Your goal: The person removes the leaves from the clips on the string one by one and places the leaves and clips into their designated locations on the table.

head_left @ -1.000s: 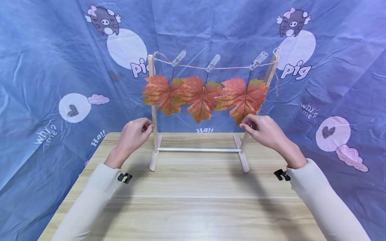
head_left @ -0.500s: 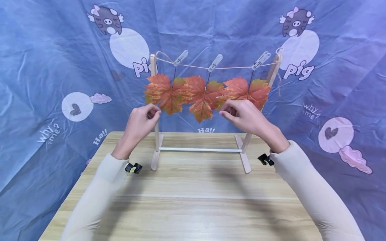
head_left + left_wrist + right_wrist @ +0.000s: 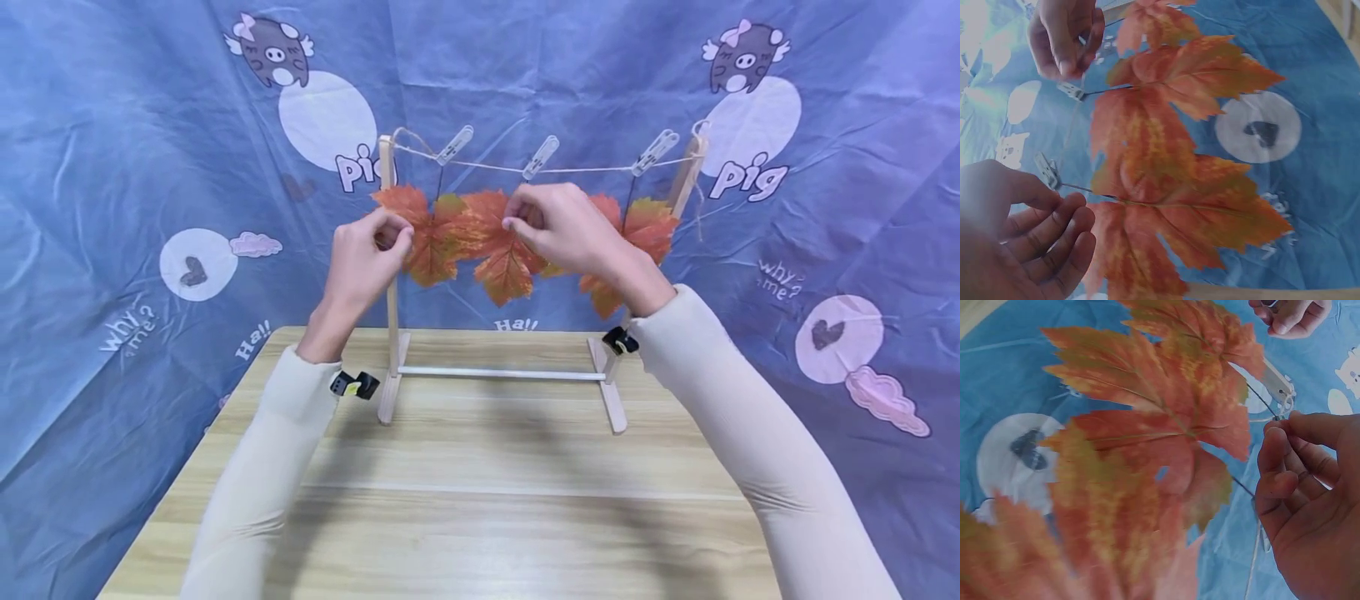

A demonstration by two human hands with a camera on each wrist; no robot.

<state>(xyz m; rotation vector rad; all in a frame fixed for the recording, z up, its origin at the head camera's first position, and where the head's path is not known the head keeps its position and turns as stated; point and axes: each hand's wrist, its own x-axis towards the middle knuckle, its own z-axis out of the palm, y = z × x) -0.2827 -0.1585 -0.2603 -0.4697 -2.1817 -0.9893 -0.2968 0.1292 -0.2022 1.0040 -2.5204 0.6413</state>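
Observation:
Three orange maple leaves hang from a string by pale clothespins: a left leaf (image 3: 431, 250), a middle leaf (image 3: 504, 271) and a right leaf (image 3: 651, 229). My left hand (image 3: 367, 254) is up before the left leaf, fingers loosely curled and nothing between them; in the left wrist view its fingertips come near the stem below the left clothespin (image 3: 1047, 170). My right hand (image 3: 562, 221) overlaps the middle leaf just under the middle clothespin (image 3: 542, 157), fingers loosely bent. The right wrist view puts its fingertips (image 3: 1279, 425) over the line of a leaf stem.
A wooden stand carries the string (image 3: 495, 167) between its left post (image 3: 392, 325) and right post (image 3: 684, 187). A white bar (image 3: 502, 372) joins its feet on the wooden table (image 3: 480, 517). Blue printed cloth (image 3: 187, 150) hangs behind. The right clothespin (image 3: 656, 152) is near the right post.
Both hands have risen from beside the posts. The right hand has moved left, from the right leaf to the middle one; the left hand has come up to the left leaf. The leaves stay hanging.

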